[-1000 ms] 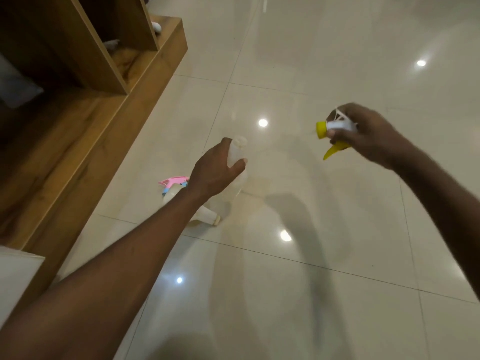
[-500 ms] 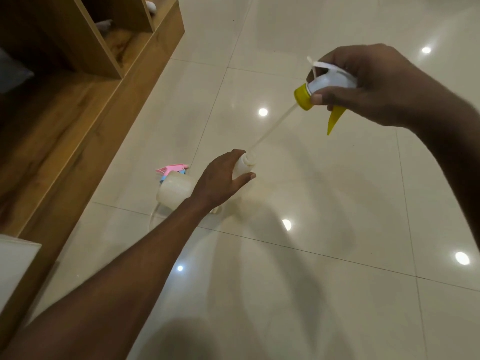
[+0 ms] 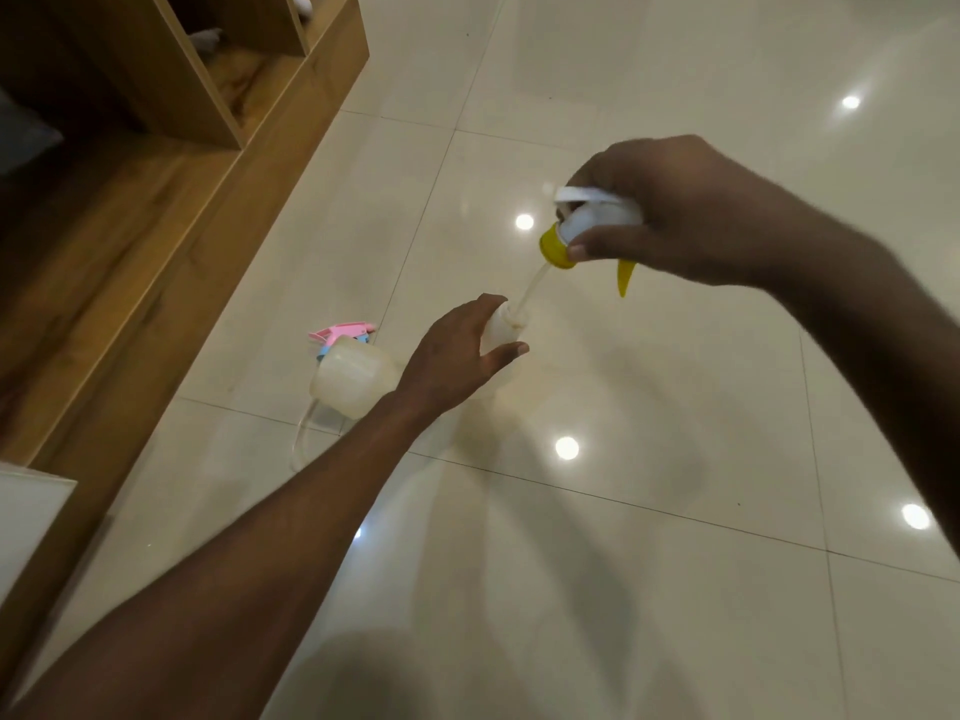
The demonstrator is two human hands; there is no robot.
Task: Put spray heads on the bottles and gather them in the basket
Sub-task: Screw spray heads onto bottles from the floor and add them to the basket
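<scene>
The bottle (image 3: 501,330) is gripped at its neck by the left hand (image 3: 452,361) (mouth exposed), so the tube of the spray head (image 3: 592,228), pinched by the right hand (image 3: 680,210), is guided in.

floor tiles (image 3: 675,589): glossy, smooth | shelf unit (image 3: 171,210): wood grain, matt | bottle (image 3: 353,379): translucent plastic

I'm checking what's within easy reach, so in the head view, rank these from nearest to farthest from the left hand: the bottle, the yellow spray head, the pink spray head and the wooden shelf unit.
1. The bottle: gripped in the left hand.
2. The pink spray head: on the floor, to its left, partly behind the bottle.
3. The yellow spray head: up and right, in the right hand. Close to the pink one; hard to call.
4. The wooden shelf unit: far left.
</scene>
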